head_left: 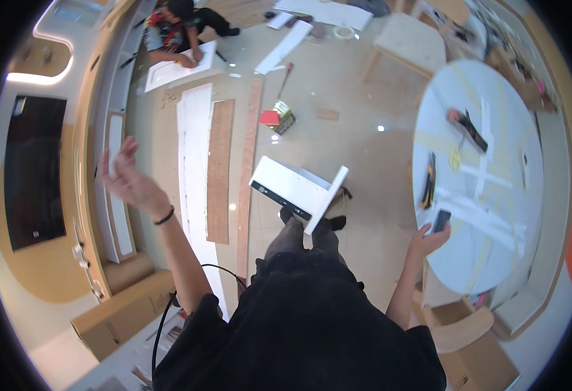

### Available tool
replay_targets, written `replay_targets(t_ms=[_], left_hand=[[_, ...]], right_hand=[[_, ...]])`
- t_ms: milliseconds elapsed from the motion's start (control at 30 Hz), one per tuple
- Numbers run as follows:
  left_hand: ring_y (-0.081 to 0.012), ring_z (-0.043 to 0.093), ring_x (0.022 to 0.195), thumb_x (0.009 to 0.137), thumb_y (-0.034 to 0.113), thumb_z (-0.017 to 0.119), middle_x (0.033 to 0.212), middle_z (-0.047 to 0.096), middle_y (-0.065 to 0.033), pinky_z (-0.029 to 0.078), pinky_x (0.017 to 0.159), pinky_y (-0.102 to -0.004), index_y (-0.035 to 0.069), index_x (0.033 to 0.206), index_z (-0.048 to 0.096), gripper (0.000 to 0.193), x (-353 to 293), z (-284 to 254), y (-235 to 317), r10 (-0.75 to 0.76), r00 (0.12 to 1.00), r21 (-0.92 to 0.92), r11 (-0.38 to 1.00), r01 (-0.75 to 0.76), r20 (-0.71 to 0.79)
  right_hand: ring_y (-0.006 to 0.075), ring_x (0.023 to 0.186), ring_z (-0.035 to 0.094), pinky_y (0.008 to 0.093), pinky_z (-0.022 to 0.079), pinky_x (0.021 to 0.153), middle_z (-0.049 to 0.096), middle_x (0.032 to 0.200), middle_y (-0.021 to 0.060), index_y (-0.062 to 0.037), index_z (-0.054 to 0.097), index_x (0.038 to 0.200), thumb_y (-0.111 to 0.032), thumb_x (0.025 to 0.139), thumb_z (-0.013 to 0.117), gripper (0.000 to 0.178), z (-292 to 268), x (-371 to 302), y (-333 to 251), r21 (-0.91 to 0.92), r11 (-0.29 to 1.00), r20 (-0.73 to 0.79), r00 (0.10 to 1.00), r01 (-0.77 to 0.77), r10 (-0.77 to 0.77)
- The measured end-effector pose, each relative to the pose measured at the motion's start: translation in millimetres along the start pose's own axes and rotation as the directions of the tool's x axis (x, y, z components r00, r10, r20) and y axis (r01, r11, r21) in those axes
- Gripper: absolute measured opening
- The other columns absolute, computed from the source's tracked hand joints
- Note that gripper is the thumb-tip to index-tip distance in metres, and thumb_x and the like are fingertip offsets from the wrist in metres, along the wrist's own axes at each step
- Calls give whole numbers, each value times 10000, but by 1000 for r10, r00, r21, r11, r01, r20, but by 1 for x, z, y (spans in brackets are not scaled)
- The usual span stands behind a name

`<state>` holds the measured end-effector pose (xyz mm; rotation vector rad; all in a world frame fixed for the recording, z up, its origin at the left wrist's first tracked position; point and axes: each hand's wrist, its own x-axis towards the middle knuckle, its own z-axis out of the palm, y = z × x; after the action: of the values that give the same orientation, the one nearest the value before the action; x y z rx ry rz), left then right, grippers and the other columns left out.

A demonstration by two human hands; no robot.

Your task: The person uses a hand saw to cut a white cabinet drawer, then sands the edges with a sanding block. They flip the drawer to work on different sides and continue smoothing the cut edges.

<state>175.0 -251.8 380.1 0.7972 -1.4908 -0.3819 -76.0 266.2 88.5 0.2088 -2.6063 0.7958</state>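
My left hand [133, 179] is raised at the left with its fingers apart, holding nothing; a dark band circles its wrist. Out to the right, my right hand [427, 242] is closed round a small dark rectangular object [441, 221], like a phone, at the near left edge of the round white table [517, 260]. A black-and-yellow utility knife [429, 181] lies on the tabletop just beyond that hand. At my feet stands a white drawer [289, 182], tilted, with a wider white panel [327, 201] across its right end.
Long brown boards [219, 169] and a white board [193, 143] lie on the floor to the left. Ahead are a small box [285, 118] and a screwdriver [287, 77]. Another person [172, 32] works over a white panel at the far left. A chair [406, 49] stands far right.
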Motion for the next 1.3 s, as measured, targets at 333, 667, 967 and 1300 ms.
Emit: replay_targets(t_ms=[333,667,967,1300], left_hand=[[-227,567,953,957,349,596,1007,588,-140,442,827,-364,9,1164,538,402,68,-156,152,532,797,-611,539,-580,-287],[-231,590,935,912,266,672,1016,590,-135,469,800,-362,14,1133,560,353,69,-151,129,467,825,-610,565,-556,-319],[-234,612,918,871,191,740,1023,592,-131,494,776,-360,19,1106,580,332,4,-31,114,399,872,-425,763,-487,-283],[-349,654,1024,904,465,680,1124,665,-181,525,866,-440,42,1151,620,493,-197,163,-229,-646,120,623,645,-442,754]], right_hand=[[485,1291,443,532,367,1090,424,1390,314,37,317,1438,-96,819,673,725,35,-183,-48,-216,964,669,695,-156,262],[419,1091,595,473,481,959,588,1190,263,25,441,1322,-175,869,664,543,101,-168,12,-191,974,763,606,-119,223],[320,934,684,457,574,755,611,1263,196,-63,427,1394,-317,971,494,498,259,-67,7,-329,711,908,-2,-622,418],[381,1137,621,488,526,952,499,1433,238,-33,370,1491,-628,873,528,872,429,-103,30,-657,578,750,-504,-485,429]])
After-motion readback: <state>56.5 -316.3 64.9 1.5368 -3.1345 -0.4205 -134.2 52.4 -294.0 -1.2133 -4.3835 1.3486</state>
